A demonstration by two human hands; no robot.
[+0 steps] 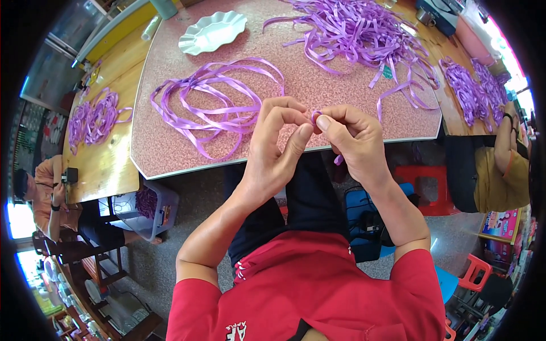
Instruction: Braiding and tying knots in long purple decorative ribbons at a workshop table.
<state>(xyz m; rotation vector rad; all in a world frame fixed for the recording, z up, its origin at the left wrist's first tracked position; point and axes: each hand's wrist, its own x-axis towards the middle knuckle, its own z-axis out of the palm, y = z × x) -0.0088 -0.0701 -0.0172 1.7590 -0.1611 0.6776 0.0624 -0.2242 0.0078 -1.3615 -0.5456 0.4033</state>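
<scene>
Both my hands meet over the near edge of the pink speckled tabletop. My left hand (278, 149) is closed, its thumb and forefinger tips pinched at a small loop of purple ribbon (314, 117). Facing it, my right hand (357, 138) pinches the same loop between thumb and forefinger. A short ribbon end (339, 160) pokes out below the right hand. Loose coils of purple ribbon (196, 85) lie on the tabletop just left of my hands and run toward the left one. Exactly how the ribbon passes between the fingertips is partly hidden.
A large tangled heap of purple ribbon (352, 31) covers the far right. A white scalloped dish (213, 32) stands far left. People sit at both sides near more ribbon bundles (99, 120). Below are a clear plastic bin (165, 213) and a red stool (435, 190).
</scene>
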